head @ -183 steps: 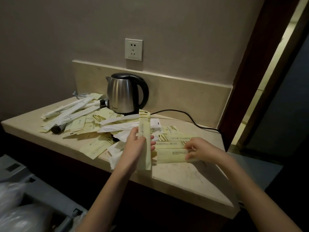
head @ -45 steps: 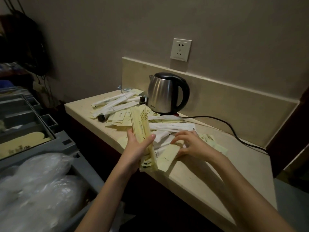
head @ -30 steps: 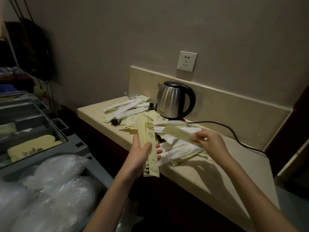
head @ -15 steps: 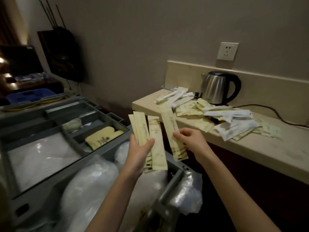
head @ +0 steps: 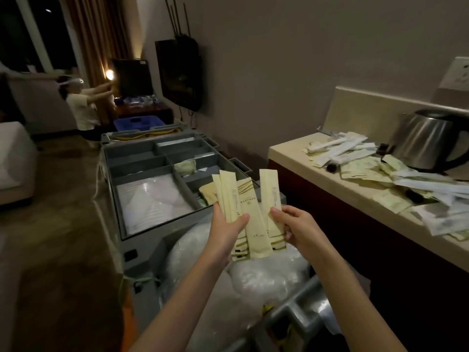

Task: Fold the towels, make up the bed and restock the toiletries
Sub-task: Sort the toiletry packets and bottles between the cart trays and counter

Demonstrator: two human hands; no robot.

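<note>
The left hand has a tight grip on a fan of long pale yellow packets, with the thumb pressed across their front. The right hand has its own grip on one more yellow packet, pinched between thumb and fingers and held upright just beside the fan. Both hands are up in the air above a gray cart. Big clear plastic bags sit in the near part of the cart, right under the hands. Farther back, the cart's tray is split into small boxes, and one of them holds a yellow pouch. To the right stands the desk, well apart from the hands. On it lies a messy pile of more packets, white and yellow, next to a shiny metal kettle. A wall socket is above the kettle. Far off on the left, another person stands with arms out, near a dark TV on the wall.
</note>
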